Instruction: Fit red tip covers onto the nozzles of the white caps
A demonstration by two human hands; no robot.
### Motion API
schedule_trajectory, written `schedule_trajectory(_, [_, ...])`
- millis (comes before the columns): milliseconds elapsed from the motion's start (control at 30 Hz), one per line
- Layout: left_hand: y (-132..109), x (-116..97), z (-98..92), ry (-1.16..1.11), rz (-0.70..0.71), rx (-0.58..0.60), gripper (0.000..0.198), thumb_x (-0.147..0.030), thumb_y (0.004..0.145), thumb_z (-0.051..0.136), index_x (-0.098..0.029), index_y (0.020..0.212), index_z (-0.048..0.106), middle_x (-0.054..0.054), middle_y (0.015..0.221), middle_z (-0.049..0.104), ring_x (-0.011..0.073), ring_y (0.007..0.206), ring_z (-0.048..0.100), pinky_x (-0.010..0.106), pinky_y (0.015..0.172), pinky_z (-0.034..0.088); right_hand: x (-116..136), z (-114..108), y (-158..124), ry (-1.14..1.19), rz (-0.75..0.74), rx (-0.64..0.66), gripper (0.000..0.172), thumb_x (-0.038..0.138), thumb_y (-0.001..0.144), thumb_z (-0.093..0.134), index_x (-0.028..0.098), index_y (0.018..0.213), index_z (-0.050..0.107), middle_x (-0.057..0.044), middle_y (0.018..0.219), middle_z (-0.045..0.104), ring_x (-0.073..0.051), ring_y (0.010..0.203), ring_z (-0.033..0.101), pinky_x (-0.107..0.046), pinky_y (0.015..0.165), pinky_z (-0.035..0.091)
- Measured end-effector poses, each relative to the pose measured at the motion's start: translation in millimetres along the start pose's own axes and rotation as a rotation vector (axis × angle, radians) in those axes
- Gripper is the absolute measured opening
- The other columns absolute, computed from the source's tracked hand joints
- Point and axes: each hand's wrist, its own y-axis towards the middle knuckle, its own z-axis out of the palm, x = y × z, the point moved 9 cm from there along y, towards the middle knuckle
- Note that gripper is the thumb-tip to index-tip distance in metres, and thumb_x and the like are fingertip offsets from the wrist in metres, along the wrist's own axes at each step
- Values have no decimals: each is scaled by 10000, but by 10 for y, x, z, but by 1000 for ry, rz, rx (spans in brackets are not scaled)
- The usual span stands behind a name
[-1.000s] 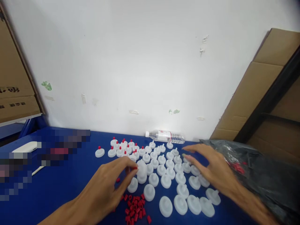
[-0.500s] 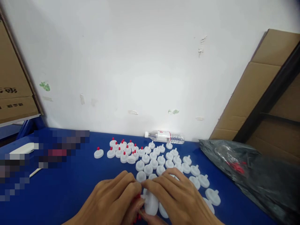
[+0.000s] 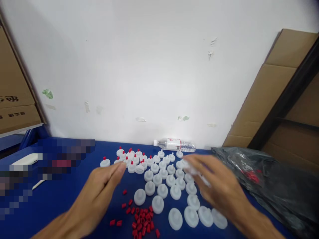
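My right hand, smeared by motion, has its fingers around a whitish plastic nozzle lid above the right side of the lid group. My left hand hovers left of centre, thumb and fingers pressed together; whatever may be between them is hidden. Just beyond its fingertips stand several white lids with red tips. Bare white nozzle lids spread over the middle and right of the blue table. Small red caps lie in a loose heap between my hands, with a few scattered to the left.
A clear plastic bottle lies along the white wall. On the right sits a dark plastic bag beside a cardboard panel. A cardboard box stands at far left, above blurred items and a white object.
My hands have come apart from the front centre. The left moved left and away from me toward the red-tipped lids; the right moved right with a lid. The red cap heap is now uncovered.
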Motion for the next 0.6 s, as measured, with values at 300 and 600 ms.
schedule_trajectory(300, [45,483,407,371,80,299,335,-301,1028,353,-251,926,668,35,982,649,163,755,640,285,694,463,-1502,317,-650,-85,676,364,237,402,955,536,273,1143,600,-4,821,734,-241,747,717,-330,661,486])
schedule_trajectory(600, [38,373,365,326,28,358,204,-317,957,520,-282,1097,664,-11,817,693,197,778,686,315,756,497,-1796,481,-1037,-76,760,536,177,428,905,532,275,921,619,-12,779,737,-243,691,690,-327,644,444])
